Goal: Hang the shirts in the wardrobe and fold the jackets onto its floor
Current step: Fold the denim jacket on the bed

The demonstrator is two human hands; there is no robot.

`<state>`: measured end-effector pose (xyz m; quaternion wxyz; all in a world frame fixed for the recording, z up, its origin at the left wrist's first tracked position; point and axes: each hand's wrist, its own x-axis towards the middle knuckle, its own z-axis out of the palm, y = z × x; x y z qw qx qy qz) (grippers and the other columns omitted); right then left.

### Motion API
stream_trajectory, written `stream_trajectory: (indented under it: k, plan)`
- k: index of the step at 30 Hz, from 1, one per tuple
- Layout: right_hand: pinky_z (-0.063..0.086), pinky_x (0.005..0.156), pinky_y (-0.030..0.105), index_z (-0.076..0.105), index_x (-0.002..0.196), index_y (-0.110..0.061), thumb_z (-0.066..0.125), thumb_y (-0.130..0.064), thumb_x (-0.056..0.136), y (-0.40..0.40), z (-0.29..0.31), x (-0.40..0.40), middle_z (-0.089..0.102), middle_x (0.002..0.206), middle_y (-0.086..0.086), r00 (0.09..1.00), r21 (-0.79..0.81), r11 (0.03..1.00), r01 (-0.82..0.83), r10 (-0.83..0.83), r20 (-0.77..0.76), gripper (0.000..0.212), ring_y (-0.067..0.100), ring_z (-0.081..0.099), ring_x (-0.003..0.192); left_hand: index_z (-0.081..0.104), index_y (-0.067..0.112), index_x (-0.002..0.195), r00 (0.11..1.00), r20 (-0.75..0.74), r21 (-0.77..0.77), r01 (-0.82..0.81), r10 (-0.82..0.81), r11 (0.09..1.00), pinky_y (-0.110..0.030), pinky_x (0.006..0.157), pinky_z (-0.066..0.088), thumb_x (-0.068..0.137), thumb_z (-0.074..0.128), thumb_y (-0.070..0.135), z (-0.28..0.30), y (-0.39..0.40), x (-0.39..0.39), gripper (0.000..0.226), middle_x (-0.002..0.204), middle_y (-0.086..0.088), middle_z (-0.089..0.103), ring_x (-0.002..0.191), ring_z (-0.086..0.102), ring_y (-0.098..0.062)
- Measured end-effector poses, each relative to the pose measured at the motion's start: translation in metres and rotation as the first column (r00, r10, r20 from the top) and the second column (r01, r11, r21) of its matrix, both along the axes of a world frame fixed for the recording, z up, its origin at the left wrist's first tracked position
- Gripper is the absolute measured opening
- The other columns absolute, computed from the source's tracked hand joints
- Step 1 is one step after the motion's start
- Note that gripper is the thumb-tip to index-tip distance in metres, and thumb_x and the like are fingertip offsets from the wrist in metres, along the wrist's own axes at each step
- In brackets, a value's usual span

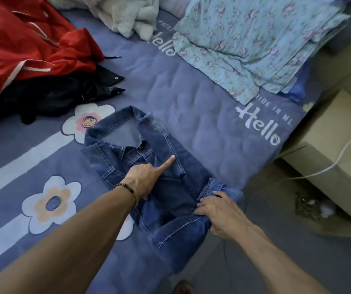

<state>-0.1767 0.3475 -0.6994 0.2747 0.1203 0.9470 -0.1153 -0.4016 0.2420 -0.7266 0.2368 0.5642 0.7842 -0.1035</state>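
Observation:
A blue denim jacket point(127, 143) lies front up on the bed near its edge, collar pointing away from me, sleeves folded in. My left hand point(147, 179) rests on the jacket's chest with the index finger stretched out and the other fingers curled under. My right hand point(219, 213) grips the jacket's lower hem and a folded sleeve cuff at the bed's edge. A red jacket point(21, 45) and a black jacket point(53, 96) lie crumpled together at the far left of the bed.
The bed has a blue quilted cover point(191, 98) with flowers and "Hello" lettering. A folded floral sheet point(251, 39) and a pale fleece blanket point(125, 13) lie at the far side. A beige bedside cabinet point(340, 134) with a white cable point(338, 158) stands right.

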Motion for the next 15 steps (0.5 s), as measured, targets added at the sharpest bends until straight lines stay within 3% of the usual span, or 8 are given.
stream_trajectory:
  k: [4, 10, 13, 15]
  plan:
    - [0.022, 0.112, 0.034, 0.066, 0.109, -0.028, 0.059, -0.015, 0.072, 0.002, 0.002, -0.006, 0.065, 0.111, -0.007, 1.0, 0.033, 0.999, 0.002, -0.002, 0.0, 0.04, 0.018, 0.053, 0.118, -0.017, 0.046, 0.15, 0.999, 0.045, -0.108, -0.016, 0.021, 0.994, -0.043, 0.085, 0.051, 0.066, 0.085, 0.004, -0.005, 0.008, -0.001, 0.139, 0.115, -0.016, 0.063, 0.108, 0.063, -0.036]
    - [0.029, 0.107, 0.03, 0.061, 0.11, -0.027, 0.062, -0.019, 0.068, 0.002, -0.001, -0.013, 0.069, 0.108, -0.004, 0.992, 0.024, 0.992, 0.121, -0.121, -0.027, 0.043, 0.02, 0.059, 0.108, -0.009, 0.049, 0.151, 0.987, 0.102, -0.185, -0.105, 0.125, 0.977, -0.044, 0.087, 0.052, 0.069, 0.081, 0.0, -0.017, 0.011, -0.006, 0.132, 0.121, -0.011, 0.063, 0.112, 0.062, -0.033]
    - [0.034, 0.097, 0.034, 0.063, 0.106, -0.026, 0.058, -0.018, 0.074, 0.001, 0.006, -0.024, 0.063, 0.106, -0.002, 0.992, 0.029, 0.991, 0.128, -0.128, -0.005, 0.033, 0.024, 0.059, 0.102, -0.01, 0.05, 0.151, 0.983, 0.125, -0.115, -0.117, 0.131, 0.986, -0.043, 0.083, 0.053, 0.077, 0.072, 0.0, -0.021, 0.008, -0.004, 0.121, 0.116, -0.011, 0.064, 0.107, 0.063, -0.032]
    - [0.035, 0.093, 0.038, 0.066, 0.103, -0.026, 0.055, -0.021, 0.082, -0.003, 0.015, -0.035, 0.055, 0.108, 0.001, 0.991, 0.067, 0.99, 0.128, -0.13, 0.029, 0.025, 0.027, 0.056, 0.1, -0.01, 0.048, 0.152, 0.986, 0.106, -0.043, -0.122, 0.126, 0.992, -0.042, 0.076, 0.051, 0.087, 0.055, -0.001, -0.018, -0.001, 0.0, 0.104, 0.106, -0.011, 0.064, 0.098, 0.064, -0.033]
